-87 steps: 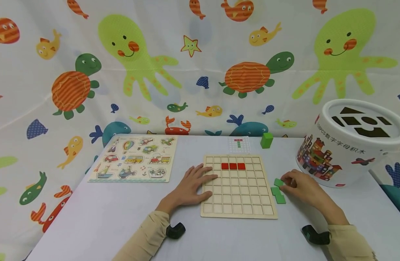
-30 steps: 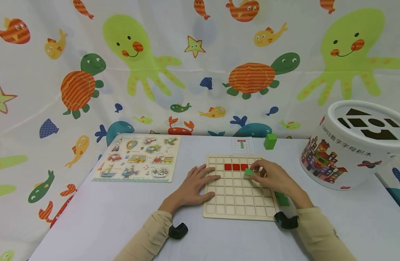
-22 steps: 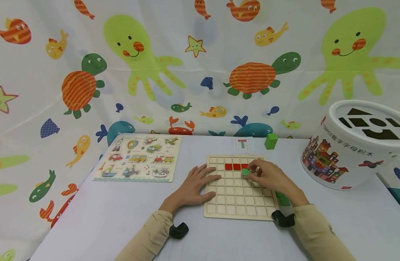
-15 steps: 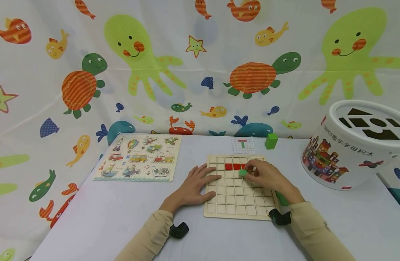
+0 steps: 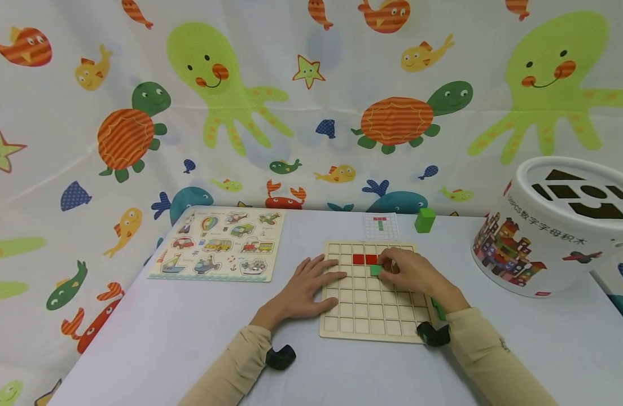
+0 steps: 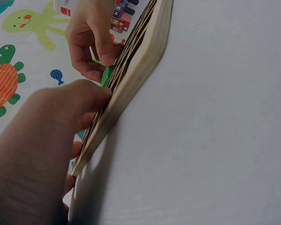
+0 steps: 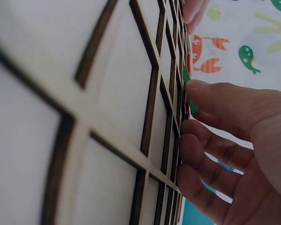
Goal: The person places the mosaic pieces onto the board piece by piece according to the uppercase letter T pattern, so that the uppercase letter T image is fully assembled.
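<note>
A wooden grid board (image 5: pixel 359 325) lies on the white table, with a row of red square tiles (image 5: pixel 359 259) near its far edge. My right hand (image 5: pixel 413 274) pinches a green square tile (image 5: pixel 375 270) between thumb and fingers, at the cell just below the middle of the red row. The hand covers part of that row. In the right wrist view the green tile (image 7: pixel 187 89) is slightly tilted against the grid, under the thumb. My left hand (image 5: pixel 303 290) rests with spread fingers on the board's left edge. More green tiles (image 5: pixel 438 309) lie beside the right edge, partly hidden by my right arm.
Behind the board lies a small printed card (image 5: pixel 381 226) showing a red and green T, with a green block (image 5: pixel 424 220) to its right. A vehicle puzzle board (image 5: pixel 217 245) lies at the back left. A large white bucket (image 5: pixel 550 242) stands at the right.
My right hand has picked up a green tile from beside the board and carried it left to below the red row, where it now sits lower. My left hand has stayed on the board.
</note>
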The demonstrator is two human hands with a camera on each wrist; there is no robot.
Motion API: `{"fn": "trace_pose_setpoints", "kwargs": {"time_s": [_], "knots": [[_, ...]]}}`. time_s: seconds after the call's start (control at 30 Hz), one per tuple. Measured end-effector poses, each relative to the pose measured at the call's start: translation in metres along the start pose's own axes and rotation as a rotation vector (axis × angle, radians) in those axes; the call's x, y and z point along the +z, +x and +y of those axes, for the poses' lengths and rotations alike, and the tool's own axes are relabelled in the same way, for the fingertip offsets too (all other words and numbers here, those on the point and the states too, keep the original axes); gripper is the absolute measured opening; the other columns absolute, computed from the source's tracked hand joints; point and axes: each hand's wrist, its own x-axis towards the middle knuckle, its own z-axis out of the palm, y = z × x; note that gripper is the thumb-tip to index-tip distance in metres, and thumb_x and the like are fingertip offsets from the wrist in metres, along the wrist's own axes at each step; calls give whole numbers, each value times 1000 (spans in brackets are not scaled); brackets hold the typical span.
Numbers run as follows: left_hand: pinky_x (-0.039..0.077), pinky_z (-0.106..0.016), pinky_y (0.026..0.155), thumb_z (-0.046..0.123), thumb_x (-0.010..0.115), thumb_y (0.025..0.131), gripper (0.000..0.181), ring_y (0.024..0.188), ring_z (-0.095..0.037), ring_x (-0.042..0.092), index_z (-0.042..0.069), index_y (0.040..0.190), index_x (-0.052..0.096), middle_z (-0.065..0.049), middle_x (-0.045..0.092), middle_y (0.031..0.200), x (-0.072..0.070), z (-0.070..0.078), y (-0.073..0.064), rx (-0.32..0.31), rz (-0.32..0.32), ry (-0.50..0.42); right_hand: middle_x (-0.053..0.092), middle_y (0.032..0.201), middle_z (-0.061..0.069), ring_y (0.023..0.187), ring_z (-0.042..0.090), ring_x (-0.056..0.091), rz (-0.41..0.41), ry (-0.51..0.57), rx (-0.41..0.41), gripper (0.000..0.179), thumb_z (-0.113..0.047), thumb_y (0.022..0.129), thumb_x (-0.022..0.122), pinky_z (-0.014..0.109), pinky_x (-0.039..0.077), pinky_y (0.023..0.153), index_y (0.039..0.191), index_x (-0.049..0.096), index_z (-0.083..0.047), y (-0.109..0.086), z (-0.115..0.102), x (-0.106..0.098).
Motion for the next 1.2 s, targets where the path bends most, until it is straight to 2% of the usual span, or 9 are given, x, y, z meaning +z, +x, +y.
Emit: {"fn": "trace_pose_setpoints", "kwargs": {"time_s": [0.43, 0.77, 1.2], "knots": [[15, -58, 113, 47, 53, 89, 53, 144, -33, 21, 30, 139, 46, -1, 36, 150, -1, 1, 1, -2, 2, -1, 60, 84, -4, 73, 10, 52, 7, -32, -34, 23, -23, 84, 71, 24, 46, 66, 103, 64, -11, 4, 0, 2], [13, -58, 113, 48, 53, 89, 54, 145, -32, 19, 31, 140, 45, -1, 34, 150, 1, 1, 1, -18, -19, -7, 61, 87, -4, 74, 11, 52, 21, 10, -8, 21, -23, 85, 70, 25, 46, 68, 103, 63, -12, 0, 3, 4], [14, -58, 113, 48, 53, 89, 54, 144, -33, 21, 30, 140, 46, -2, 35, 150, 1, 0, 1, -3, -1, 1, 60, 84, -4, 72, 10, 50, 43, 16, -28, 18, -20, 86, 69, 25, 44, 65, 100, 63, -11, 0, 3, 5]]}}
